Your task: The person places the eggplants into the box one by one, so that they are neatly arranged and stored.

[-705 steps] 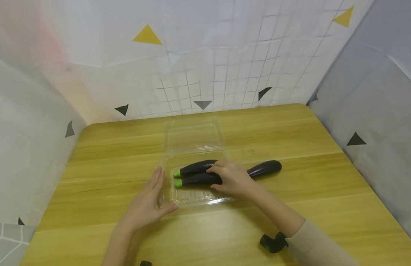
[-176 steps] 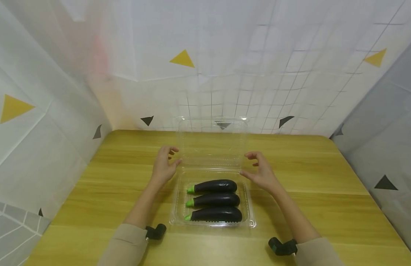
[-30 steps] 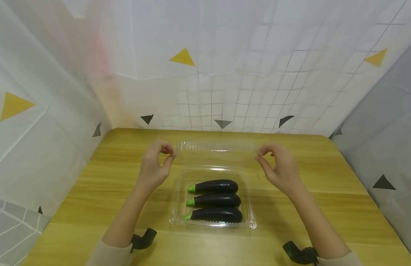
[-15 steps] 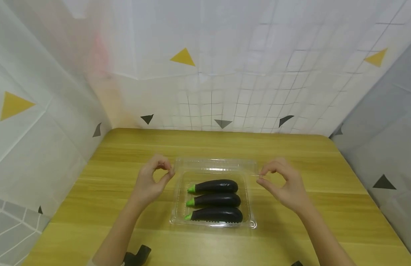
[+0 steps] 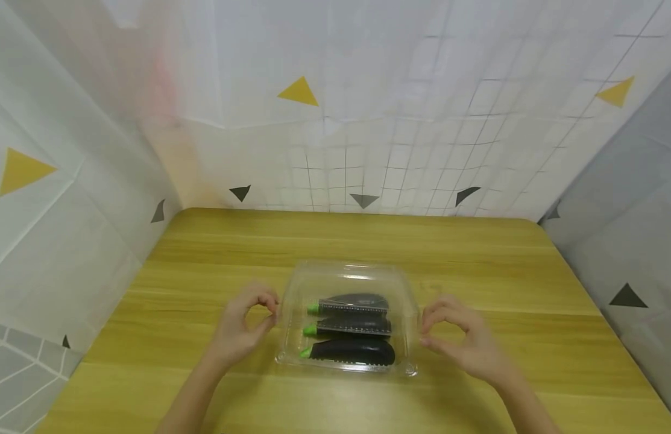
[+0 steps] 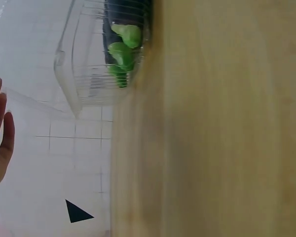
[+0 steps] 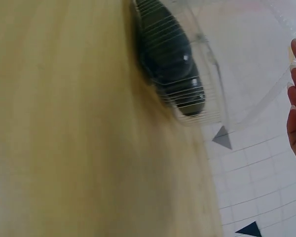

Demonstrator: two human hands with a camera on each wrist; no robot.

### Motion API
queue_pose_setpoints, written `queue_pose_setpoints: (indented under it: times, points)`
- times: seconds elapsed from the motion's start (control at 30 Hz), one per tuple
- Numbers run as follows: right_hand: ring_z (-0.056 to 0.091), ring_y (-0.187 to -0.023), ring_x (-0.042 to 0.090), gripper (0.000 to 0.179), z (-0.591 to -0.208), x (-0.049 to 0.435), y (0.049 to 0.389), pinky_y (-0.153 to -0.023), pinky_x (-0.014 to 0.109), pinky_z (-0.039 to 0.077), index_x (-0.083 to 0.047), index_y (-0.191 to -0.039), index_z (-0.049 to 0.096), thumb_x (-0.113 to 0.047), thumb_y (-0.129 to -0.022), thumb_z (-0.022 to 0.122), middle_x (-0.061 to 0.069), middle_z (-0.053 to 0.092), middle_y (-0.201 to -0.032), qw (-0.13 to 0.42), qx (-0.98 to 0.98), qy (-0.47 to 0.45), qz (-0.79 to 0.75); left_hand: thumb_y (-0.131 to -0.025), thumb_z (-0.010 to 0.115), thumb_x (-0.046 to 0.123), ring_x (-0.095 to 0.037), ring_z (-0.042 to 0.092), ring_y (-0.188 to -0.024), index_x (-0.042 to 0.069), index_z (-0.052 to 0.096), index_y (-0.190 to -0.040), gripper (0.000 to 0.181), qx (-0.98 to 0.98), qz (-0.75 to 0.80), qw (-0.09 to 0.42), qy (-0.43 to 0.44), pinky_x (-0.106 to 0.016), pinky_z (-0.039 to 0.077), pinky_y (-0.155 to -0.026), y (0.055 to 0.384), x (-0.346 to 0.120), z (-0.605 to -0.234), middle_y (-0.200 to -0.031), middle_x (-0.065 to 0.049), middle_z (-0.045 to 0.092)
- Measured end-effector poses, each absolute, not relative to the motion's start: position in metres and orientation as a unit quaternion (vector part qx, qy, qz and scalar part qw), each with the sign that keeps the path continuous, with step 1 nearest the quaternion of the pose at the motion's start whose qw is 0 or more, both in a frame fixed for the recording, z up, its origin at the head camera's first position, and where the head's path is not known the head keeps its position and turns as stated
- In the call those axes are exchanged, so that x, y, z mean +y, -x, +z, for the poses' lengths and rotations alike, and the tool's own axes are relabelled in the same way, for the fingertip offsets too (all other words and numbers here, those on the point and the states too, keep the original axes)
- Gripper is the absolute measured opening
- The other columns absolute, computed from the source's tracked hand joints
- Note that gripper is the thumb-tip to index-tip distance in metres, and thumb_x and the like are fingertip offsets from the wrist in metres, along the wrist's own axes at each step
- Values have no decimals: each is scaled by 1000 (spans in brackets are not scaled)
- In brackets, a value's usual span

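Observation:
Three dark eggplants (image 5: 352, 351) with green stem ends lie side by side in a clear plastic clamshell container (image 5: 411, 369). Its hinged lid (image 5: 362, 272) is tilted forward over them, its front edge raised above the base. My left hand (image 5: 239, 328) pinches the lid's left corner between thumb and fingers. At the right corner my right hand (image 5: 468, 340) does the same. In the left wrist view the green stem ends (image 6: 121, 54) show through the ribbed side wall, with the left fingers (image 6: 8, 133) at the lid edge. The right wrist view shows the rounded eggplant ends (image 7: 170, 49).
The container stands on a wood-grain table (image 5: 205, 253). White sheeting (image 5: 368, 72) with grid lines and yellow and black triangles rises behind the table, and more sheeting (image 5: 628, 229) hangs at both sides.
The lid has swung from standing up behind the base to leaning over the eggplants. Both hands, pinching its corners, have come down and toward me. The eggplants have stayed in place.

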State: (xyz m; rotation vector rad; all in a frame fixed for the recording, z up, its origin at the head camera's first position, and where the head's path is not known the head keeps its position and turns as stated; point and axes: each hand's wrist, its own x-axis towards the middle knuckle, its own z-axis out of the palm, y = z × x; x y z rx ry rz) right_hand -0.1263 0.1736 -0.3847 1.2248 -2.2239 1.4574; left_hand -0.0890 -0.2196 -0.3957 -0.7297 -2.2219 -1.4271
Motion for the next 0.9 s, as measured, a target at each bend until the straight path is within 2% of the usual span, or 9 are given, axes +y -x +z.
queue_pose_setpoints:
  times: [0.17,0.27,0.33,0.4,0.47,0.6,0.9]
  points:
    - [54,-91,14,46,-397,174,116,-87,19,42,-19,-89,67,14,-60,82,1,61,-93,112,-763,-411,486,-75,78,-6,-16,53,-110,19,55,-91,37,-834,-477,129,245,-31,43,-98,72,-225,-404,-113,2,58]
    - [54,-96,14,43,-404,175,109,-90,17,40,-21,-90,67,8,-63,84,0,61,-96,97,-780,-390,480,-74,82,6,-20,49,-116,18,56,-96,36,-837,-478,101,245,-43,42,-99,64,-226,-410,-122,1,54]
    - [53,-98,13,41,-409,176,106,-92,17,38,-23,-90,67,4,-64,85,-1,61,-97,86,-791,-376,475,-73,84,10,-22,47,-119,17,57,-99,38,-836,-481,94,246,-46,41,-100,60,-225,-414,-125,-1,51]
    - [52,-101,12,40,-413,176,103,-95,16,37,-24,-89,67,1,-64,86,-3,62,-99,79,-800,-364,470,-71,85,10,-22,47,-119,15,59,-101,40,-831,-491,95,243,-44,40,-102,56,-224,-418,-124,-4,52]
    - [52,-100,13,40,-416,176,102,-96,17,37,-23,-89,67,1,-63,86,-2,62,-99,83,-800,-366,469,-70,85,9,-21,49,-117,15,60,-103,42,-827,-498,104,237,-35,40,-102,55,-222,-421,-121,-6,54]
    - [54,-100,13,42,-419,175,101,-96,16,38,-18,-91,69,4,-60,86,1,62,-99,103,-786,-377,479,-67,86,3,-17,52,-109,13,63,-105,46,-819,-512,124,228,-24,41,-97,55,-220,-426,-114,-7,58]
    - [55,-97,15,43,-428,175,101,-95,15,39,-16,-89,69,3,-54,87,3,63,-97,139,-783,-396,459,-63,88,7,-18,54,-109,15,64,-101,46,-833,-484,135,232,-23,40,-100,54,-219,-431,-112,-3,61]
